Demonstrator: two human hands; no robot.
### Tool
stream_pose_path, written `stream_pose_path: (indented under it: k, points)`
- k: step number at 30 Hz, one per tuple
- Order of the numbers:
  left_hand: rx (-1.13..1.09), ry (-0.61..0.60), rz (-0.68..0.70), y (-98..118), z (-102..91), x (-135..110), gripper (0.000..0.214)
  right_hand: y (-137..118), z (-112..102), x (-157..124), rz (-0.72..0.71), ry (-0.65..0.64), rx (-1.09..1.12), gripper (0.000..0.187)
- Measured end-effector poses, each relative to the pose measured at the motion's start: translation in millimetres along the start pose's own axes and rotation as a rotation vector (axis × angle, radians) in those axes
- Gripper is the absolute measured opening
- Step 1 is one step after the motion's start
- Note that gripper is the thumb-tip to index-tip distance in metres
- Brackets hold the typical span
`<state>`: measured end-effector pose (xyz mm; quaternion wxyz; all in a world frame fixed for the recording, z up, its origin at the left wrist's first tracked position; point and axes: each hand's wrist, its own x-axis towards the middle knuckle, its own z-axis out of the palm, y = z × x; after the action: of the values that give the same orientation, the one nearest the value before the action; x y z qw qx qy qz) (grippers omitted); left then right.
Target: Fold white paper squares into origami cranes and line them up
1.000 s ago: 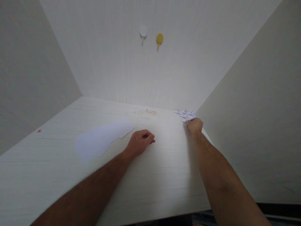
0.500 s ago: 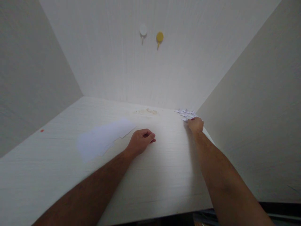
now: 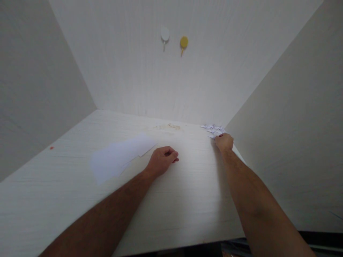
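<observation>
My left hand (image 3: 161, 161) rests on the pale wooden desk (image 3: 171, 200) near its middle, fingers curled into a loose fist with nothing visible in it. White paper sheets (image 3: 120, 157) lie flat just left of it. My right hand (image 3: 224, 141) reaches to the far right corner, fingers closed, touching a small pile of folded white paper pieces (image 3: 213, 129). Whether it grips one of them is hidden by the hand.
Pale walls enclose the desk on the left, back and right. A white hook (image 3: 165, 35) and a yellow hook (image 3: 183, 42) are on the back wall. A brownish stain (image 3: 170, 126) marks the desk's far edge, a red dot (image 3: 51, 147) its left side.
Both hands stay where they were; only the view has shifted slightly.
</observation>
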<state>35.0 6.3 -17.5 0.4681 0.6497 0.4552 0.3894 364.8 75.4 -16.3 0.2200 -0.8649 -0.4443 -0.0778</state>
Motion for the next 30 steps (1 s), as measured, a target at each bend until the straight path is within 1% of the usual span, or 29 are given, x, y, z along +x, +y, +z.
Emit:
stream_pose_path:
  k: [7,11,16,25,30]
  points:
    - [-0.011,0.002,-0.034,3.5,-0.9,-0.4,0.022,3.2,1.6,1.4,-0.003,0.008,0.001,0.020]
    - [-0.016,-0.002,-0.019,2.8,-0.7,-0.4,0.023,4.2,2.3,2.5,-0.006,0.014,0.002,0.020]
    - [-0.023,0.001,-0.039,0.5,-0.3,0.0,0.023,6.6,3.0,4.2,-0.005,0.018,0.001,0.019]
    - [-0.002,-0.001,-0.008,-3.0,-1.1,0.9,0.024,8.0,4.1,4.5,-0.015,0.024,0.010,0.019]
    - [-0.019,0.000,-0.022,-3.0,-0.4,1.1,0.023,7.3,4.4,4.5,-0.012,0.027,0.004,0.018]
